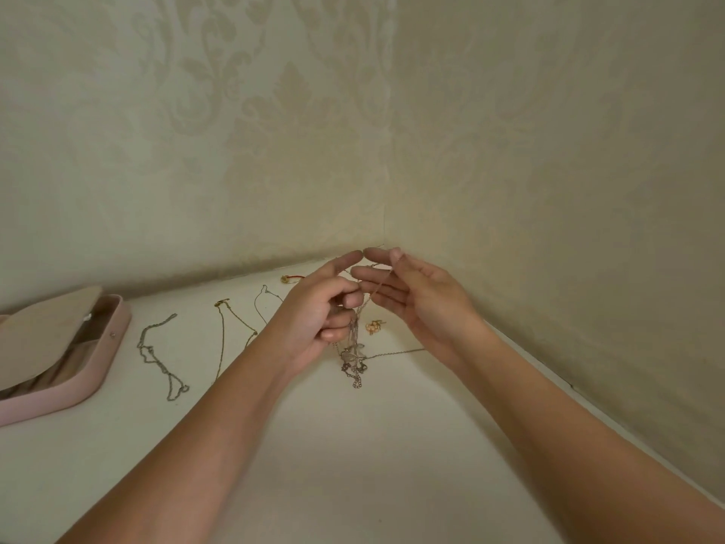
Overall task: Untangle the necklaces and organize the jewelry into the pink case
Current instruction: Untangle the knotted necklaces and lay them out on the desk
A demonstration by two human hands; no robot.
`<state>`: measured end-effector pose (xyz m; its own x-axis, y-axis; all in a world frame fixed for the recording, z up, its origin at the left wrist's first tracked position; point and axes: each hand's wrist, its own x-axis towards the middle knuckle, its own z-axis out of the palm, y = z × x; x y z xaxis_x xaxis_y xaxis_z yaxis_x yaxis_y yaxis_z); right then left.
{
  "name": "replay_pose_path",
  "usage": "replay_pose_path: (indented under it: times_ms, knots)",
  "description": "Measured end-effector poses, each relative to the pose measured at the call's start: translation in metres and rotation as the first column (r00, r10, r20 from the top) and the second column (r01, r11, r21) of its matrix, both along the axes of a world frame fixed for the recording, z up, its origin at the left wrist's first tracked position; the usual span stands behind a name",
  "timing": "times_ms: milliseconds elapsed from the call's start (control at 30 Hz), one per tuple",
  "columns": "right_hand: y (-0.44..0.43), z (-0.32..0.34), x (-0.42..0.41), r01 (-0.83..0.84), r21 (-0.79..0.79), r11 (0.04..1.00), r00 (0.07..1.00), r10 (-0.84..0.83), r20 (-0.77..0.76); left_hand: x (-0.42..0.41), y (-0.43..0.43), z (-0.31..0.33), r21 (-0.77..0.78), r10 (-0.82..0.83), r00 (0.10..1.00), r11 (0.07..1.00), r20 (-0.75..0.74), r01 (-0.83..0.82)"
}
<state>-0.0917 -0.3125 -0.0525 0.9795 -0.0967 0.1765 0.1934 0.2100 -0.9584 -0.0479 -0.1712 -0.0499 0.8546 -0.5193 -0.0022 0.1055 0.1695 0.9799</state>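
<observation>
**Both your hands are on the tangle, and the case lies open at the left**

From the head camera, you hold your hands raised over the white table [353, 457], close to the corner of the papered walls. Your left hand [317, 310] has its forefinger stretched out towards the right hand, and its other fingers are curled in around the tangled necklaces [354, 339]. The bundle hangs from those fingers, and its knotted lower end rests on the table just below. Your right hand [425, 304] is mostly open with the fingers nearly straight and the palm turned to the left. One thin strand runs from the bundle up to its thumb tip, where thumb and forefinger seem to pinch it. Another strand trails off to the right along the table under that wrist.

The pink case [108, 347] sits at the far left edge with its lid ajar. Between it and your left arm lie a silver chain [157, 357], a gold chain [225, 339] and a fine chain [262, 304], each apart from the others. A small gold piece on a red cord [292, 278] lies near the wall. A gold charm [374, 327] lies just beside the hanging bundle.
</observation>
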Motion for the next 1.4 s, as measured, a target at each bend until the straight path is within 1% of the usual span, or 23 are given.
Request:
replay_pose_path:
  times_ms: [100, 200, 267, 300, 367, 400, 433, 467, 500, 533, 567, 600, 700, 767, 867, 967, 1067, 1167, 1267, 1400]
  knots:
    - [-0.003, 0.003, 0.000, -0.006, 0.035, 0.999, 1.000, 0.007, -0.022, 0.001, 0.001, 0.000, -0.057, 0.003, 1.000, 0.998, 0.020, -0.002]
    - [-0.008, 0.009, -0.004, -0.127, 0.153, 0.980, 0.990, 0.135, -0.038, 0.003, 0.002, -0.001, -0.098, 0.099, 0.992, 0.991, 0.073, -0.091]
    - [-0.007, 0.015, -0.007, -0.191, 0.264, 0.945, 0.979, 0.201, -0.013, 0.004, 0.002, -0.001, -0.052, 0.147, 0.981, 0.988, 0.123, -0.142]
    - [-0.008, 0.017, -0.007, -0.184, 0.348, 0.919, 0.981, 0.196, 0.000, 0.003, 0.002, -0.001, -0.010, 0.156, 0.975, 0.988, 0.156, -0.156]
    - [-0.011, 0.020, -0.006, -0.129, 0.531, 0.838, 0.988, 0.156, -0.006, 0.001, 0.001, -0.001, 0.047, 0.158, 0.966, 0.984, 0.205, -0.171]
    - [-0.013, 0.021, -0.007, -0.096, 0.541, 0.836, 0.990, 0.138, -0.038, 0.000, 0.000, -0.001, 0.054, 0.160, 0.962, 0.983, 0.220, -0.175]
    - [-0.016, 0.021, -0.007, -0.062, 0.452, 0.890, 0.989, 0.114, -0.089, -0.001, 0.000, -0.002, 0.056, 0.160, 0.959, 0.983, 0.235, -0.177]
    - [-0.018, 0.019, -0.007, -0.034, 0.249, 0.968, 0.988, 0.070, -0.139, -0.001, -0.001, -0.002, 0.061, 0.157, 0.954, 0.982, 0.254, -0.178]
    - [-0.018, 0.016, -0.006, -0.011, -0.019, 1.000, 0.986, 0.007, -0.166, -0.002, -0.001, -0.002, 0.072, 0.151, 0.949, 0.982, 0.278, -0.177]
    - [-0.016, 0.012, -0.006, 0.014, -0.260, 0.966, 0.985, -0.058, -0.162, -0.003, -0.001, -0.003, 0.085, 0.145, 0.942, 0.980, 0.303, -0.178]
    - [-0.014, 0.009, -0.005, 0.042, -0.415, 0.909, 0.984, -0.110, -0.140, -0.003, -0.001, -0.004, 0.097, 0.142, 0.934, 0.978, 0.328, -0.183]
    - [-0.012, 0.008, -0.005, 0.073, -0.486, 0.871, 0.984, -0.143, -0.108, -0.002, -0.001, -0.005, 0.108, 0.141, 0.926, 0.976, 0.349, -0.190]
    - [-0.011, 0.009, -0.007, 0.170, -0.504, 0.847, 0.982, -0.188, 0.016, 0.001, -0.001, -0.007, 0.125, 0.132, 0.914, 0.973, 0.382, -0.193]
    - [-0.011, 0.010, -0.007, 0.212, -0.467, 0.859, 0.976, -0.210, 0.057, 0.003, 0.000, -0.009, 0.138, 0.104, 0.908, 0.975, 0.405, -0.173]
    - [-0.010, 0.008, -0.006, 0.272, -0.474, 0.837, 0.962, -0.253, 0.104, 0.003, -0.001, -0.011, 0.157, 0.077, 0.904, 0.975, 0.421, -0.157]
    - [-0.009, 0.006, -0.004, 0.317, -0.528, 0.788, 0.946, -0.304, 0.114, 0.000, -0.003, -0.010, 0.169, 0.122, 0.888, 0.962, 0.443, -0.216]
    - [-0.009, 0.005, -0.002, 0.337, -0.541, 0.771, 0.939, -0.319, 0.131, -0.001, -0.004, -0.009, 0.179, 0.189, 0.867, 0.937, 0.461, -0.300]
    - [-0.007, 0.007, -0.002, 0.295, -0.550, 0.781, 0.955, -0.262, 0.139, 0.001, -0.003, -0.010, 0.144, 0.175, 0.892, 0.956, 0.416, -0.255]
    - [-0.006, 0.007, -0.003, 0.206, -0.552, 0.808, 0.978, -0.190, 0.087, 0.001, -0.001, -0.009, 0.101, 0.146, 0.922, 0.976, 0.360, -0.194]
    - [-0.007, 0.008, -0.003, 0.133, -0.550, 0.825, 0.991, -0.121, 0.058, 0.003, -0.001, -0.008, 0.124, 0.104, 0.924, 0.979, 0.368, -0.160]
